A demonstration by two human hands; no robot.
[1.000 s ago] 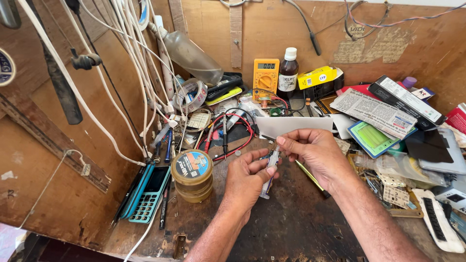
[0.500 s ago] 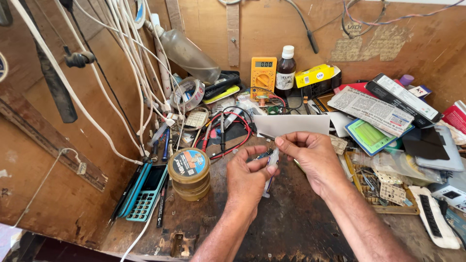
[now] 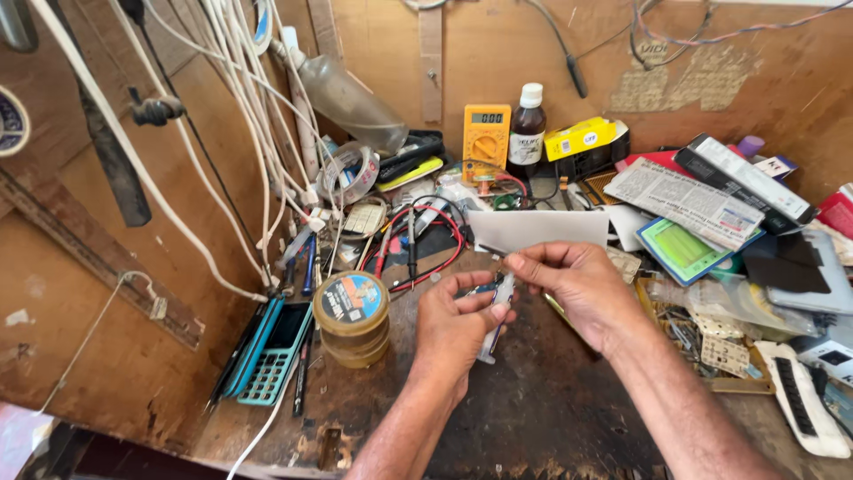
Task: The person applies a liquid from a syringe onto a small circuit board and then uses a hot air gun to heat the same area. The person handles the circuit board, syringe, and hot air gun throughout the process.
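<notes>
A scarred wooden surface (image 3: 551, 418), walled on the far side and to the left of the hands by brown board, carries a repair worker's clutter. Beyond the hands lies a blank white card (image 3: 542, 229); farther off against the back wall stand a yellow multimeter (image 3: 486, 133) and a dark bottle with a white cap (image 3: 527, 133). White cables (image 3: 258, 133) hang down the wall to the left. Just left of the left hand sits a round tin with a printed lid (image 3: 352, 318), and beyond that a turquoise phone frame (image 3: 267, 351) lies flat. To the right of the right hand are a green-screened gadget (image 3: 684, 249) and a white remote control (image 3: 804, 409).

At the centre both hands meet over the surface on a slim white syringe-like tube (image 3: 498, 313). The left hand (image 3: 453, 329) is closed on its lower body, fingers curled round it, while the right hand (image 3: 582, 284) pinches its upper end between thumb and fingertips. The tube's long axis runs steeply, its upper end tipped away from the worker and slightly right, its lower end pointing back toward the left wrist. Both hands touch it; the left holds the larger share. A small bluish part shows between the fingers, too hidden to identify.
</notes>
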